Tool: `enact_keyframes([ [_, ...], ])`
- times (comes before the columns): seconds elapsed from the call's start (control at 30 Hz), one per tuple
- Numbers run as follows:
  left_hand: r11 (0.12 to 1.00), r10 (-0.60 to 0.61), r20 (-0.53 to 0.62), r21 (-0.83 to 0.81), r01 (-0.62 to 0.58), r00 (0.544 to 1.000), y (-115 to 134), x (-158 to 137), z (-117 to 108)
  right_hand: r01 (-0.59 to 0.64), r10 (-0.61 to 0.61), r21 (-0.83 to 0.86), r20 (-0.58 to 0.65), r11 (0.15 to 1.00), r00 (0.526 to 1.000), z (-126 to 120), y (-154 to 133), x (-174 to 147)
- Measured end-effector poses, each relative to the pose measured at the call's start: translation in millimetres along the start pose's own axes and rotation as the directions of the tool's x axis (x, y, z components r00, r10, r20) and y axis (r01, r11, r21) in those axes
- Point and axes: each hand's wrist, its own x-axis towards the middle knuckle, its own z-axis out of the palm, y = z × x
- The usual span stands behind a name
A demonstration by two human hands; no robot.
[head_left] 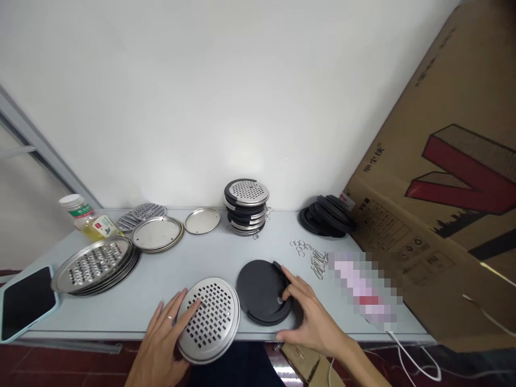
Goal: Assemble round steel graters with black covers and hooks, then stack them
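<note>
My left hand (167, 336) grips a round metal grater plate (213, 317) with rows of slots, thumb beneath and fingers on top; the plate tilts over the table's front edge. Close beside it, a black round plastic holder (260, 293) with a raised curved rim lies on the table. My right hand (304, 312) is curled on that holder's right side, index finger at the rim and another fingertip on its face. At the back, finished-looking round graters with black rims form a stack (247, 207). Small metal rings (301, 247) and metal clips (318, 263) lie to the right.
At left are a stack of coarse grater plates (97, 263), plain metal discs (157, 234), another disc (202, 221), a jar (76, 207), a yellow bottle (105, 227) and a phone (30, 301). Black holders (326, 215) pile up back right beside a large cardboard box (443, 215).
</note>
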Motion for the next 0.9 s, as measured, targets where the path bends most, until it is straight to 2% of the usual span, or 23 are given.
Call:
enact_keyframes([
  [0.13, 0.999, 0.023, -0.072, -0.031, -0.025, 0.997, -9.9, -2.8, 5.3, 0.028, -0.029, 0.065, 0.01, 0.998, 1.0, 0.6, 0.1, 3.9],
  [0.23, 0.991, 0.024, -0.052, -0.127, -0.03, 0.998, -15.0, -0.6, 2.3, 0.053, -0.058, 0.088, 0.052, 0.995, 0.997, 0.4, -0.9, 5.4],
  [0.33, 0.983, 0.042, -0.012, -0.177, -0.043, 0.999, -10.8, 10.1, -0.5, 0.072, -0.08, 0.089, 0.088, 0.993, 0.993, 1.5, -4.0, 7.6],
  [0.47, 0.986, 0.091, -0.004, -0.141, -0.091, 0.996, 4.2, 31.3, -0.6, 0.085, -0.092, 0.088, 0.079, 0.992, 0.993, 4.0, -6.1, 10.2],
  [0.6, 0.979, 0.105, 0.074, -0.18, -0.09, 0.992, 20.6, 48.1, -7.4, 0.093, -0.099, 0.085, 0.069, 0.992, 0.993, 5.5, -3.4, 10.6],
  [0.77, 0.954, 0.185, 0.185, -0.268, -0.131, 0.965, 34.2, 61.0, -30.4, 0.116, -0.121, 0.07, 0.071, 0.991, 0.99, 7.4, 0.8, 10.2],
  [0.9, 0.924, 0.189, 0.254, -0.374, -0.084, 0.948, 37.1, 71.4, -39.0, 0.121, -0.125, 0.063, 0.077, 0.991, 0.989, 8.5, 2.5, 10.2],
])
